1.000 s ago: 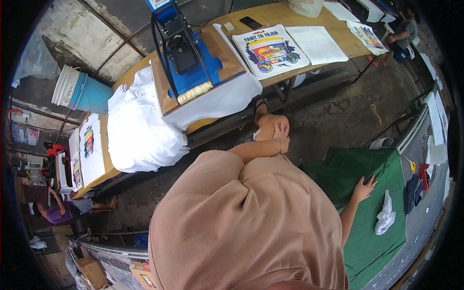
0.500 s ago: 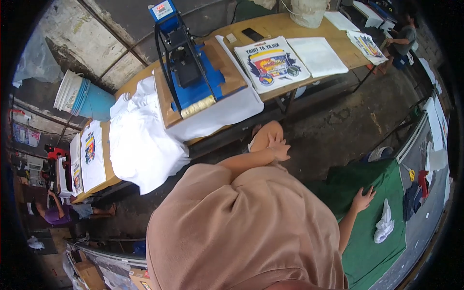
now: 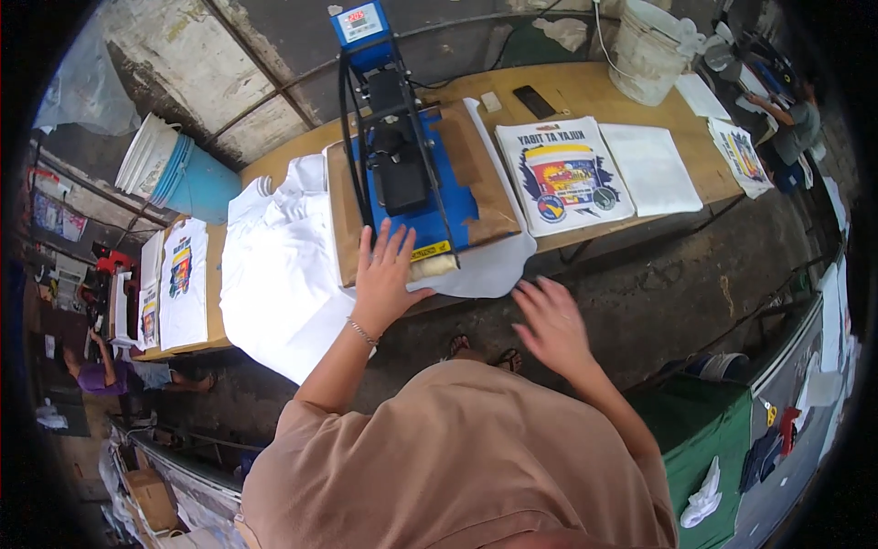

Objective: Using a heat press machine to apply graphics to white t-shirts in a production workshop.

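Observation:
My left hand (image 3: 384, 274) reaches over the front of a blue heat press (image 3: 466, 206), fingers spread, beside its pale wrapped handle (image 3: 432, 267). I cannot tell whether it touches the press. A white shirt (image 3: 274, 252) lies bunched to the left of the press and hangs over the table edge. White fabric (image 3: 498, 270) also sticks out from under the right side of the press. Near that fabric's hanging corner is my right hand (image 3: 553, 325), fingers apart and holding nothing. Brown sheet (image 3: 471, 133) shows around the blue plate.
Right of the press lie a stack of printed transfer sheets (image 3: 572, 178), white sheets (image 3: 654, 169), a phone (image 3: 533, 102) and a white bucket (image 3: 645, 50). A blue bucket (image 3: 197, 178) stands behind the shirt. Green cloth (image 3: 704, 430) covers a surface at right. People work at both far ends.
Both hands have come up to the press: the left from my leg, the right from the green cloth. My view has turned, and my body now faces the table.

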Available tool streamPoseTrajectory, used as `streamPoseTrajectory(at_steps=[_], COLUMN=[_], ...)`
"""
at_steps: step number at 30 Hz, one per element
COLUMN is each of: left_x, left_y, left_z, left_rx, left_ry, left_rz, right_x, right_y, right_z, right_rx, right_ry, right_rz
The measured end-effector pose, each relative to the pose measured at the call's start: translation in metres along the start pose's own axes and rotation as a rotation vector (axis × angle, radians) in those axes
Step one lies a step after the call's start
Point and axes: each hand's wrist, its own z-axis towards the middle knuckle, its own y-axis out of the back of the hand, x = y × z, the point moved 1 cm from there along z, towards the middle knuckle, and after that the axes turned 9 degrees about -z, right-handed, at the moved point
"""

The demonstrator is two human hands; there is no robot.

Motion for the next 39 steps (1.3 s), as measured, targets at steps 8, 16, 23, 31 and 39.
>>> streamPoseTrajectory(at_steps=[8,16,23,31,39], left_x=[0.034,0.05,0.032,0.041,0.113], left_y=[-0.045,-0.044,0.052,0.166,0.128], left_z=[0.006,0.006,0.02,-0.005,-0.041], left_rx=[0.012,0.143,-0.103,-0.474,-1.024], left_ry=[-0.142,-0.228,-0.302,-0.296,0.1], left_rz=[0.038,-0.151,-0.137,-0.372,-0.792], right_x=[0.069,0.058,0.073,0.052,-0.049], right_y=[-0.063,-0.068,0.021,0.128,-0.037], right_z=[0.182,0.182,0.204,0.173,0.111], right_rx=[0.364,0.277,0.12,-0.317,-0.389], right_ry=[0.374,0.443,0.491,0.13,-0.743], right_rz=[-0.295,-0.181,-0.269,-0.084,0.103])
